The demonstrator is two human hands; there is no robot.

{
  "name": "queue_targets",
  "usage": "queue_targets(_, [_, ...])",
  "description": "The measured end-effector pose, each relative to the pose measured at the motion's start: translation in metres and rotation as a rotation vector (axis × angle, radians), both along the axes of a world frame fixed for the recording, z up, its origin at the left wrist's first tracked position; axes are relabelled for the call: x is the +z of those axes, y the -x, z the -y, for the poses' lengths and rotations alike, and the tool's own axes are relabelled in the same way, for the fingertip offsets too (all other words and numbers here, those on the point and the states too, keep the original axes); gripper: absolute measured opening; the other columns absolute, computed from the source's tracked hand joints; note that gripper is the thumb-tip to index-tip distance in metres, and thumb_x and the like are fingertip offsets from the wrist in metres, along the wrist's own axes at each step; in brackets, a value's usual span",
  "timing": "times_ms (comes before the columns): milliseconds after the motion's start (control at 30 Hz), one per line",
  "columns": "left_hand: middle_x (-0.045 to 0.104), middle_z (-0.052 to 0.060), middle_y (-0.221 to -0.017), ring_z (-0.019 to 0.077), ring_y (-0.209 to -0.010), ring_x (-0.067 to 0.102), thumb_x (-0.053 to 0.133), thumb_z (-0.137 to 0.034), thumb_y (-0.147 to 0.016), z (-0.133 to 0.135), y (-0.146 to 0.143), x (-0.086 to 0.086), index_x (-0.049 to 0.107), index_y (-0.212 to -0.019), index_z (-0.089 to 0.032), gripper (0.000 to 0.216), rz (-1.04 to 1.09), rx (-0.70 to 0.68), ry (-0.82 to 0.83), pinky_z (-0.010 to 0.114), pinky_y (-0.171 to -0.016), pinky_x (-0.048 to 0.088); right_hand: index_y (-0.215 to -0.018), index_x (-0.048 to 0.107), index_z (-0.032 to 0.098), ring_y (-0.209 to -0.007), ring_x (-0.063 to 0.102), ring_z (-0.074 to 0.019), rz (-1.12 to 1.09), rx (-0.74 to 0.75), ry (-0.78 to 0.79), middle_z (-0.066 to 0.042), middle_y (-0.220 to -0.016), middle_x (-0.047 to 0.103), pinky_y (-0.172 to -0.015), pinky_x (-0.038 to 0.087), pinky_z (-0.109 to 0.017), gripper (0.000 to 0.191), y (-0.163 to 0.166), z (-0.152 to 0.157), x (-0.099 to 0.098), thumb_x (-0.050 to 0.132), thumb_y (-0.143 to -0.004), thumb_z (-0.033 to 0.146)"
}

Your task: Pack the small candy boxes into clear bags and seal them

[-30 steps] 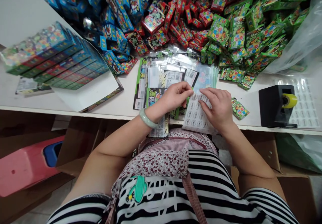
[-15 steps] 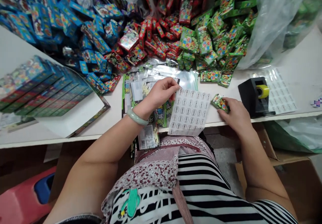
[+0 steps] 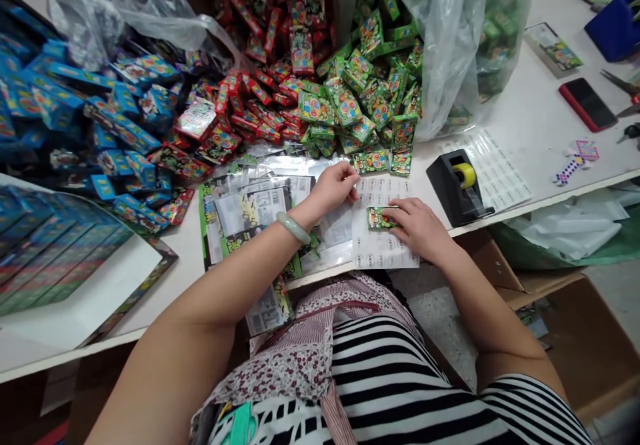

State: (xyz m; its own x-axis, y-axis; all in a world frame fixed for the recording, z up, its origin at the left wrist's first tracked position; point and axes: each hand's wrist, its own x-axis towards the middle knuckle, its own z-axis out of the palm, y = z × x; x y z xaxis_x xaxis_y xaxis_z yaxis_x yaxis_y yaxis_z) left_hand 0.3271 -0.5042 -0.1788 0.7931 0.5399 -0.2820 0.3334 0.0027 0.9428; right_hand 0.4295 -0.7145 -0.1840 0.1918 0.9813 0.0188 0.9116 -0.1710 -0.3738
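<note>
My right hand grips a small green box and holds it over a white sticker sheet that lies at the table's near edge. My left hand, with a pale green bangle on the wrist, rests with curled fingers at the sheet's top left corner, fingertips pinched together. What they pinch, if anything, is too small to see. Under and left of the sheet lies a stack of clear printed bags.
Heaps of small blue boxes, red boxes and green boxes fill the back of the table. A black tape dispenser stands right of my hands. Further right lie a sticker sheet and a red phone. Stacked blue cartons sit at the left.
My right hand picked up the green box from the table's right side and brought it left over the sticker sheet. The left hand stayed at the sheet's corner. The view turned rightward.
</note>
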Motion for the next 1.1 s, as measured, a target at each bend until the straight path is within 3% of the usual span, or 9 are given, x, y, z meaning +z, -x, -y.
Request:
queue_targets(100, [0.056, -0.006, -0.045, 0.0119, -0.042, 0.058, 0.055, -0.010, -0.086, -0.006, 0.001, -0.003, 0.052, -0.074, -0.020, 0.016, -0.096, -0.056, -0.143, 0.020, -0.045, 0.043, -0.123, 0.068, 0.021, -0.116, 0.058, -0.0313, -0.056, 0.045, 0.028, -0.014, -0.127, 0.066, -0.096, 0.051, -0.050, 0.035, -0.005, 0.000, -0.004, 0.067, -0.088, 0.022])
queue_targets(200, [0.052, -0.008, -0.041, 0.0123, -0.037, 0.055, 0.058, -0.013, -0.085, -0.012, 0.005, -0.004, 0.054, -0.074, -0.020, 0.013, -0.152, -0.107, -0.222, 0.020, -0.042, 0.038, -0.120, 0.070, 0.023, -0.111, 0.061, -0.0279, -0.139, 0.041, -0.056, -0.011, -0.120, 0.069, -0.096, 0.051, -0.049, 0.029, -0.021, 0.000, -0.005, 0.058, -0.094, 0.028])
queue_targets(300, [0.051, -0.008, -0.040, 0.0126, -0.036, 0.054, 0.057, -0.014, -0.085, -0.014, 0.007, -0.002, 0.054, -0.075, -0.021, 0.013, -0.156, -0.121, -0.224, 0.021, -0.043, 0.038, -0.115, 0.072, 0.019, -0.102, 0.064, -0.0282, -0.083, -0.186, -0.135, -0.013, -0.110, 0.072, -0.092, 0.052, -0.048, 0.030, -0.042, -0.008, -0.010, 0.049, -0.097, 0.024])
queue_targets(367, [0.054, -0.006, -0.042, 0.0141, -0.039, 0.056, 0.055, -0.014, -0.086, -0.012, 0.007, -0.001, 0.053, -0.076, -0.021, 0.013, -0.162, -0.115, -0.200, 0.022, -0.046, 0.041, -0.115, 0.071, 0.015, -0.098, 0.064, -0.0296, -0.013, -0.301, -0.096, -0.016, -0.107, 0.072, -0.090, 0.051, -0.047, 0.030, -0.052, -0.018, -0.015, 0.049, -0.095, 0.022])
queue_targets(500, [0.058, -0.004, -0.046, 0.0151, -0.044, 0.060, 0.054, -0.013, -0.088, -0.009, 0.007, -0.001, 0.053, -0.077, -0.020, 0.013, -0.171, -0.105, -0.153, 0.023, -0.050, 0.045, -0.111, 0.071, 0.011, -0.099, 0.062, -0.0299, 0.031, -0.352, 0.032, -0.018, -0.107, 0.069, -0.091, 0.048, -0.043, 0.027, -0.054, -0.034, -0.020, 0.055, -0.092, 0.021])
queue_targets(633, [0.057, -0.005, -0.047, 0.0144, -0.045, 0.060, 0.053, -0.011, -0.088, -0.009, 0.007, -0.006, 0.053, -0.077, -0.020, 0.015, -0.179, -0.067, -0.141, 0.023, -0.051, 0.046, -0.100, 0.071, 0.015, -0.098, 0.061, -0.0287, 0.036, -0.343, -0.003, -0.015, -0.104, 0.070, -0.091, 0.047, -0.041, 0.019, -0.047, -0.030, -0.021, 0.055, -0.092, 0.020])
queue_targets(933, [0.053, -0.007, -0.043, 0.0155, -0.044, 0.062, 0.051, -0.004, -0.083, 0.000, -0.019, -0.009, 0.044, -0.071, -0.022, 0.022, -0.179, -0.047, -0.151, 0.023, -0.049, 0.044, -0.089, 0.065, 0.019, -0.090, 0.059, -0.0292, 0.170, -0.403, -0.169, -0.014, -0.099, 0.067, -0.082, 0.049, -0.044, 0.015, -0.061, -0.016, -0.005, 0.051, -0.090, 0.020])
queue_targets(1100, [0.050, -0.005, -0.044, 0.0163, -0.049, 0.059, 0.054, -0.002, -0.079, 0.000, -0.031, -0.014, 0.045, -0.066, -0.021, 0.024, -0.146, -0.084, -0.354, 0.026, -0.058, 0.045, -0.087, 0.060, 0.022, -0.088, 0.059, -0.0271, 0.180, -0.430, -0.243, -0.011, -0.093, 0.065, -0.079, 0.050, -0.043, 0.011, -0.066, -0.010, 0.010, 0.050, -0.090, 0.022])
